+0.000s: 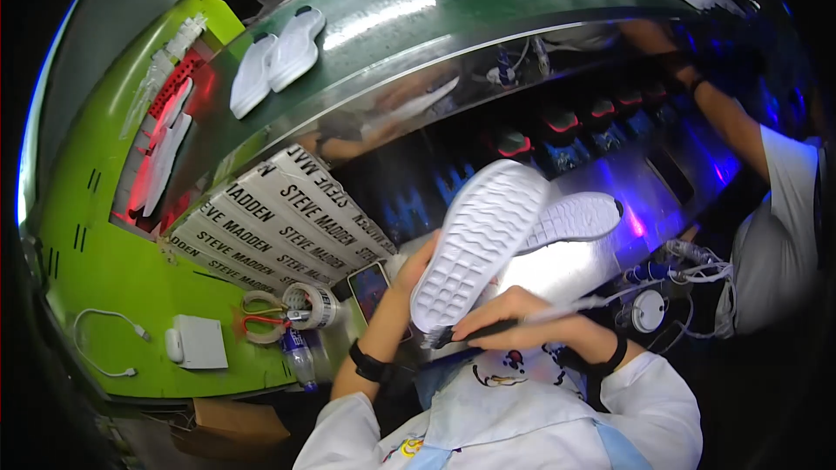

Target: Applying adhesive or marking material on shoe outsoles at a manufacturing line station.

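A white shoe sole (479, 239) is held up at a tilt, its blocky, wavy tread facing me. My left hand (417, 263) is closed round its left edge; part of the fingers is hidden behind it. My right hand (509, 313) is closed on a dark-handled brush (441, 337), whose greyish bristles are at the sole's lower end. Whether the bristles touch it I cannot tell. Behind the held sole, a second white sole (579, 218) lies tread up on the shiny metal bench (557, 270).
Several more soles (292, 48) rest on the green conveyor belt (374, 26) beyond. At left are a printed carton (279, 218), tape rolls (312, 305), red-handled scissors (261, 319), a bottle (299, 357) and a phone (370, 292). Cables (688, 274) and a co-worker's arm (731, 122) are at right.
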### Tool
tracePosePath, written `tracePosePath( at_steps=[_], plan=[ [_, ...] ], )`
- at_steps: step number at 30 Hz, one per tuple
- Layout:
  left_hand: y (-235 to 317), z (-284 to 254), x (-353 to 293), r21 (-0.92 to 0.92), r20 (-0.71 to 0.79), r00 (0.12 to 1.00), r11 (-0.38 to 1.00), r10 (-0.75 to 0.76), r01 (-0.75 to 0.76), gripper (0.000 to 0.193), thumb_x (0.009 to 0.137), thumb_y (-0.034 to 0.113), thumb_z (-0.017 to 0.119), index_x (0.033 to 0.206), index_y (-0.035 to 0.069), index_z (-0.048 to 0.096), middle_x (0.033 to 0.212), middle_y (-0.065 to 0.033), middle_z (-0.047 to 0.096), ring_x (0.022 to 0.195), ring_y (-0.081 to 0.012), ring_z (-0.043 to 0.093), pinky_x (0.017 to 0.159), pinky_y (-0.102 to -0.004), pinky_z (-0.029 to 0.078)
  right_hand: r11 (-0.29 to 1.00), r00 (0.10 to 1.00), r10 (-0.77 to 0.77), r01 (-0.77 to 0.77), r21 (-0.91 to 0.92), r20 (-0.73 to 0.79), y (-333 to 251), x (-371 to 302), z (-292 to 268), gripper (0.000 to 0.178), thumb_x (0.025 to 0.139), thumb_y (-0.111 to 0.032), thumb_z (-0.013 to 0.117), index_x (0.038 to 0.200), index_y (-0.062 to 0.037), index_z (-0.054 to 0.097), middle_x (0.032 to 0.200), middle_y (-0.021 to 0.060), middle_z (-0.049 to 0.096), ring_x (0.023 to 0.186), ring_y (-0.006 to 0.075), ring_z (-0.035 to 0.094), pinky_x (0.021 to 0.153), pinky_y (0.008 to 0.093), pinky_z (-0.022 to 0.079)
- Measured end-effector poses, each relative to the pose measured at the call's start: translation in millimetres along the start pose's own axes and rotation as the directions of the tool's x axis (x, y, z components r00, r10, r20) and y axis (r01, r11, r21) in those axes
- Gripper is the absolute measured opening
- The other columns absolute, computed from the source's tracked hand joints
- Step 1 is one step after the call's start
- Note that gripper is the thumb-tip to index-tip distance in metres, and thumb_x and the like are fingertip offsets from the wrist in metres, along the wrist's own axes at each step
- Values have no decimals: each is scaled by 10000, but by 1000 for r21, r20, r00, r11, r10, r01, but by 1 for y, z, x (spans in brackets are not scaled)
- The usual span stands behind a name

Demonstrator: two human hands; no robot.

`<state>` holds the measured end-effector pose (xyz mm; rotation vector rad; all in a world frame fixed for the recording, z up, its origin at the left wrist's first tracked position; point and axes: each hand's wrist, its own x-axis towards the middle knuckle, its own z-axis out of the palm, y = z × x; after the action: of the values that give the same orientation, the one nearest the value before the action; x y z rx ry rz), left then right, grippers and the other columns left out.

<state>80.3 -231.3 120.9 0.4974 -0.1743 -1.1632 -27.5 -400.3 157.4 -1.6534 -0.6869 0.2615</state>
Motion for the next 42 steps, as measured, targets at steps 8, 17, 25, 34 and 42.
tracePosePath(
  at_steps=[8, 17, 25, 34, 42],
  plan=[
    [8, 8, 32, 399, -304, 794, 686, -527, 608, 344, 946, 293, 455, 1044, 2, 610, 919, -54, 643, 779, -80, 608, 663, -231, 502, 941, 972, 142, -74, -331, 186, -25, -8, -27, 252, 740, -49, 645, 978, -114, 695, 963, 56, 674, 787, 200, 615, 769, 325, 497],
    [-33, -32, 3, -352, 124, 988, 935, 94, -45, 721, 879, 579, 339, 1380, 59, 332, 1413, -135, 349, 1282, -306, 356, 1081, -435, 248, 995, 925, 100, -101, 16, -366, -23, -25, -51, 239, 695, -14, 703, 931, -52, 706, 884, 104, 661, 892, 182, 607, 804, 280, 471],
    [-74, -12, 14, -53, -23, 927, 925, 375, -376, 701, 856, 548, 397, 1363, 68, 340, 1339, -175, 415, 1193, -333, 427, 956, -539, 374, 896, 702, -229, -120, -428, -675, 15, 13, 3, 222, 687, -65, 696, 909, -58, 697, 709, 82, 603, 686, 183, 576, 797, 321, 457],
    [-36, -36, 20, -360, 303, 914, 921, 269, -151, 736, 853, 510, 412, 1384, 20, 274, 1361, -203, 366, 1149, -372, 445, 988, -457, 379, 987, 964, -122, 92, -133, -237, -9, 9, 25, 181, 719, -51, 655, 898, -33, 679, 857, 106, 673, 833, 239, 630, 794, 291, 475],
    [-17, 2, 2, -261, 47, 985, 954, 167, -150, 673, 841, 448, 332, 1319, -23, 384, 1253, -307, 454, 1102, -429, 507, 963, -484, 404, 788, 859, 508, -491, 372, 58, -15, 10, -16, 200, 887, -153, 559, 918, 7, 674, 709, 64, 664, 609, 115, 626, 599, 217, 496]
  ],
)
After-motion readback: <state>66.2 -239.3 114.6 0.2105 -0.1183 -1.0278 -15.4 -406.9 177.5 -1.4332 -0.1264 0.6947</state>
